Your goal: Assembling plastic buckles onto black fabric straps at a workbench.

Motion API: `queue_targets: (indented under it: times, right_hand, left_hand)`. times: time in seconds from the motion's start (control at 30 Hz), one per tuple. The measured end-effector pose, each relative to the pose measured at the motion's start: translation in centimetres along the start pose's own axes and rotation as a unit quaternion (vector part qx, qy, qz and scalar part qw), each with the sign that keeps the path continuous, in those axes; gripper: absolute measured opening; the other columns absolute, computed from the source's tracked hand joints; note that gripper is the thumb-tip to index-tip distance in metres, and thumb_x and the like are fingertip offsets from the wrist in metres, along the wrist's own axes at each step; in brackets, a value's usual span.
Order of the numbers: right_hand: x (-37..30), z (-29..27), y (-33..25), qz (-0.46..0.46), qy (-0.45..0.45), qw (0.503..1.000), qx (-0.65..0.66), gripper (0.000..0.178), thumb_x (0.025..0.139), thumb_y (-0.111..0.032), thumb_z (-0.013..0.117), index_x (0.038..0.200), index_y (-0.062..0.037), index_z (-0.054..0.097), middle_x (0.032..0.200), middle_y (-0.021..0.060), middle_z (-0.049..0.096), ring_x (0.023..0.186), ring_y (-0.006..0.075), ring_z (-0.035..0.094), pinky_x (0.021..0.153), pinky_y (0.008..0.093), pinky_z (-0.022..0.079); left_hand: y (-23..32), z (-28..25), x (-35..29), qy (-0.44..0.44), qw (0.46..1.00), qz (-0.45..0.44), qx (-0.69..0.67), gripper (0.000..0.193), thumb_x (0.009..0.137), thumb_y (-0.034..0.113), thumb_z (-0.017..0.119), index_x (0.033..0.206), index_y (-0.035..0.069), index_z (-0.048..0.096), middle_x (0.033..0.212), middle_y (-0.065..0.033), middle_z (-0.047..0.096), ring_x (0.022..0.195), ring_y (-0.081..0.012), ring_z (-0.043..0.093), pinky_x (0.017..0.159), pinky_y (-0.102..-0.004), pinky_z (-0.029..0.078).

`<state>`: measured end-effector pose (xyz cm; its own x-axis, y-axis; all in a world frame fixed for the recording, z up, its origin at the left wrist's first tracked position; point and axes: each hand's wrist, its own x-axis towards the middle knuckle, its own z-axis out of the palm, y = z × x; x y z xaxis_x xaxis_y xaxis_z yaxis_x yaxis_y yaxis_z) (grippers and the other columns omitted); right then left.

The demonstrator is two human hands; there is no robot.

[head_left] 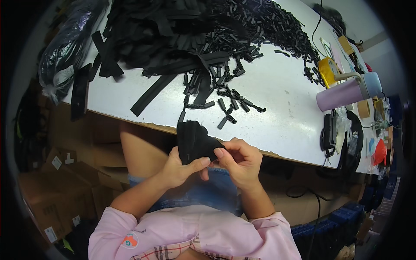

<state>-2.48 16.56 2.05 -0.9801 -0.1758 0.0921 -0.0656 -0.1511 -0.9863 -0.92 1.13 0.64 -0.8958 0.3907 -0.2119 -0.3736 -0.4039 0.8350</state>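
My left hand (180, 169) is closed around a folded bunch of black fabric strip (193, 141), its thumb lying along the lower edge. From the other side, my right hand (242, 164) pinches a corner of the same strip between thumb and fingers. The bunch is held over my lap, just off the table's front edge. Small black cord pulls (233, 102) with bar-shaped ends lie loose beyond it. One pull (181, 117) appears right at the bunch's top; whether it is attached, I cannot tell. A single flat black strip (151, 95) lies toward the left.
Black strips (164, 34) and many cord pulls (268, 26) are heaped on the white table (277, 112). A lilac bottle (342, 96), yellow tape dispenser (328, 71) and black pouch (329, 132) stand at right. A plastic-wrapped bundle (69, 47) and cardboard boxes (56, 195) are at left.
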Motion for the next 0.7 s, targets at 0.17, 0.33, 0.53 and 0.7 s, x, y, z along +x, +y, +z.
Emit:
queue_targets:
  times: [0.17, 0.33, 0.53, 0.7]
  right_hand:
    - [0.0, -0.2, 0.1, -0.012, -0.007, 0.995, -0.094, 0.008, 0.079, -0.003, 0.055, 0.079, 0.0038, 0.058, 0.061, 0.0050, 0.056, 0.052, 0.0074, 0.054, 0.045, 0.0176, 0.041]
    - [-0.2, -0.1, -0.1, -0.043, -0.036, 0.989, -0.137, 0.013, 0.082, -0.008, 0.053, 0.079, 0.0037, 0.059, 0.059, 0.0073, 0.056, 0.049, 0.0103, 0.051, 0.045, 0.0213, 0.040]
    - [-0.1, 0.2, -0.2, -0.086, -0.042, 0.974, -0.203, 0.010, 0.079, -0.005, 0.054, 0.077, 0.0032, 0.059, 0.058, 0.0070, 0.055, 0.049, 0.0129, 0.050, 0.045, 0.0232, 0.039]
    - [0.0, 0.8, 0.4, -0.172, -0.024, 0.969, -0.176, 0.010, 0.079, -0.004, 0.053, 0.073, 0.0023, 0.058, 0.055, 0.0067, 0.054, 0.044, 0.0101, 0.048, 0.040, 0.0208, 0.036]
  left_hand:
    - [0.0, -0.3, -0.1, 0.009, 0.999, 0.003, -0.035, 0.021, 0.080, 0.012, 0.056, 0.094, -0.001, 0.050, 0.075, -0.0064, 0.053, 0.056, -0.0117, 0.053, 0.052, -0.0222, 0.046]
    - [-0.5, -0.1, 0.1, 0.046, 0.998, 0.040, -0.020, 0.022, 0.078, 0.012, 0.059, 0.093, -0.001, 0.050, 0.076, -0.0067, 0.052, 0.058, -0.0122, 0.053, 0.050, -0.0231, 0.047]
    - [0.0, 0.1, 0.1, 0.069, 0.996, 0.037, -0.040, 0.022, 0.076, 0.011, 0.061, 0.092, -0.001, 0.052, 0.078, -0.0066, 0.054, 0.058, -0.0114, 0.052, 0.047, -0.0214, 0.046]
    - [0.1, 0.3, 0.0, 0.082, 0.994, 0.054, 0.042, 0.014, 0.075, 0.007, 0.061, 0.087, 0.002, 0.056, 0.077, -0.0057, 0.056, 0.058, -0.0124, 0.053, 0.047, -0.0210, 0.043]
